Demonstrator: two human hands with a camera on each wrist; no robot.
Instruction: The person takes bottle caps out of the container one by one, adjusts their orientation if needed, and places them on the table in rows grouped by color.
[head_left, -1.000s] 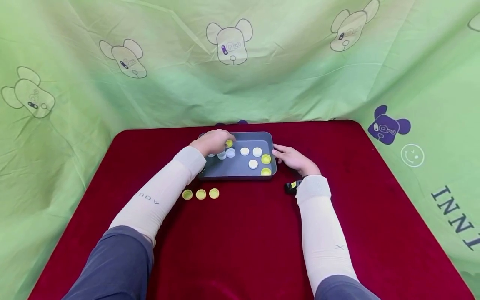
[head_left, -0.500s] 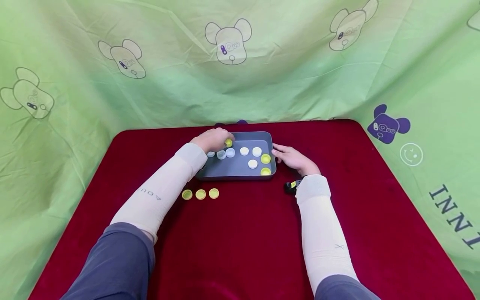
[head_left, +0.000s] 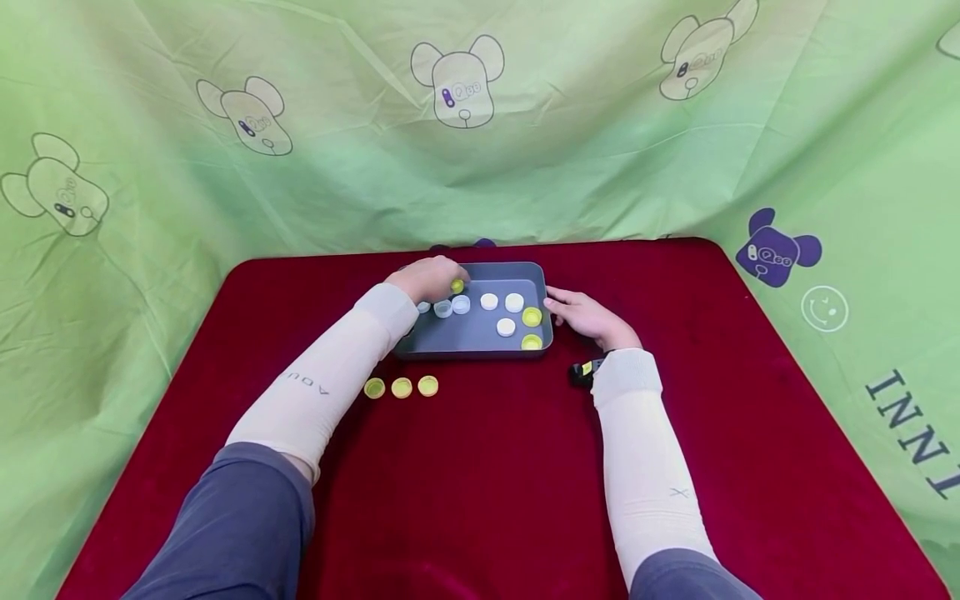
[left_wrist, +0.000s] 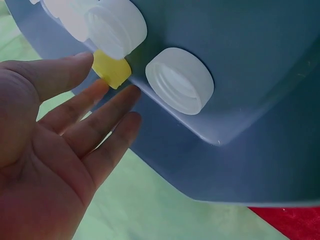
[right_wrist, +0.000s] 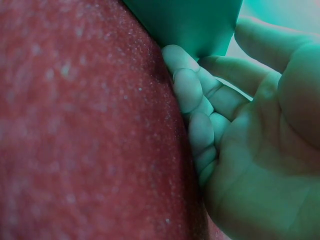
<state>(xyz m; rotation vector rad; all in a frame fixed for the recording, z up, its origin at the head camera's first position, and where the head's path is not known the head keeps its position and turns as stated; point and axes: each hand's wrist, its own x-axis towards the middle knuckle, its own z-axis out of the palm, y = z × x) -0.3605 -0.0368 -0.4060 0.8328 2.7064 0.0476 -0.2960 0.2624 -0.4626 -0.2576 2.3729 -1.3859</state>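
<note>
A grey rectangular tray (head_left: 468,335) on the table contains white and yellow bottle caps. My left hand (head_left: 427,279) reaches over its far left part, pinching a yellow bottle cap (head_left: 457,287) between thumb and index finger. In the left wrist view, this yellow cap (left_wrist: 113,69) is partly hidden behind a translucent cap (left_wrist: 117,29), and the other fingers stretch out near another translucent cap (left_wrist: 180,81). My right hand (head_left: 588,317) is at the tray's right wall, thumb and index fingertips against its outside. The right wrist view shows the other fingers (right_wrist: 188,90) bent beside the tray's underside.
Three yellow caps (head_left: 402,388) lie in a row on the red tablecloth (head_left: 480,483) in front of the tray. Inside the tray are white caps (head_left: 506,327) and two yellow caps (head_left: 532,317) at the right. A green curtain (head_left: 465,192) hangs behind the table.
The left forearm has shifted slightly to the right, while the left hand's fingertips stay at the same yellow cap. The right hand and the tray remain in place.
</note>
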